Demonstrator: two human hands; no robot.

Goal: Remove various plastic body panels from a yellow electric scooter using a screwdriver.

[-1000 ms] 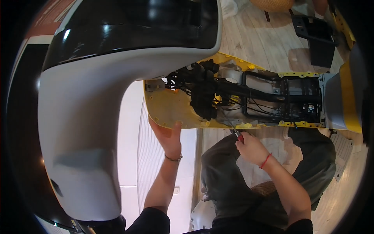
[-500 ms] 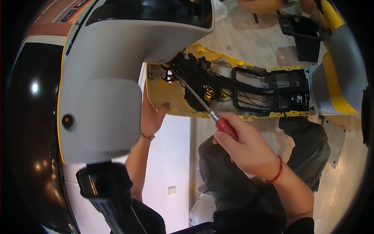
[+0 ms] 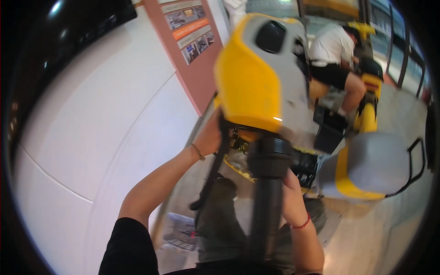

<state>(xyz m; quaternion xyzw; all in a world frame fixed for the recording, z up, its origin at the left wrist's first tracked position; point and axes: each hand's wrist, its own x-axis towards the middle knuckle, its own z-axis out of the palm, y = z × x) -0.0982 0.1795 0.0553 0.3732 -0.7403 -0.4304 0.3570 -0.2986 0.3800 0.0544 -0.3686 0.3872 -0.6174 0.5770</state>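
scooter [image 3: 250, 82]: yellow-gray, front end upper centre, seat [image 3: 376, 158] right of frame
left hand [image 3: 211, 135]: mid-frame, by scooter's front; fingers hidden, can't tell grip
right hand [image 3: 293, 201]: lower centre-right, partly behind black handlebar [image 3: 268, 206]; grip can't tell

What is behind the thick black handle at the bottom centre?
Behind the black handle, part of the right hand shows to the right, with dark trousers on both sides. The rest of that hand, and anything it may hold, is covered.
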